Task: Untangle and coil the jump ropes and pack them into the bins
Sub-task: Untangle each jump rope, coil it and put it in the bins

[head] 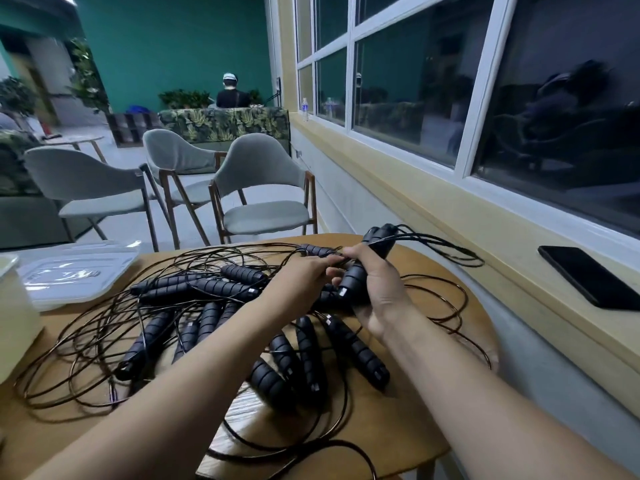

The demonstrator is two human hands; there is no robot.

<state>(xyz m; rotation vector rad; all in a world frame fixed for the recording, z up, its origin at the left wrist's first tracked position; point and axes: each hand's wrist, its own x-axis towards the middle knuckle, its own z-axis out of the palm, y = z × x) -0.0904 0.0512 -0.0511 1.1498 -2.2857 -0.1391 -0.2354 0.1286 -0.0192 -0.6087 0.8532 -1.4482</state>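
Item: jump ropes (221,306), a tangled heap with black ribbed foam handles and thin dark cords, spread over most of a round wooden table (398,427); cord loops trail to the table's left and near edges. Right hand (381,292): grip closed round a pair of handles (356,275) lifted off the heap at the table's far right, tilted with their cord ends up and away. Cord (446,252) from this pair loops out to the right, past the table edge toward the window sill (485,237). Left hand (301,275): just beside the right, grip closed, fingertips pinching the cord close to the held handles. Bin (14,317): pale, translucent, at the table's left edge, contents not readable. Lids (79,271): clear plastic, stacked flat behind the bin. Phone (588,278): black, lying flat on the window sill. Chairs (263,181): grey, wooden-legged, beyond the table.
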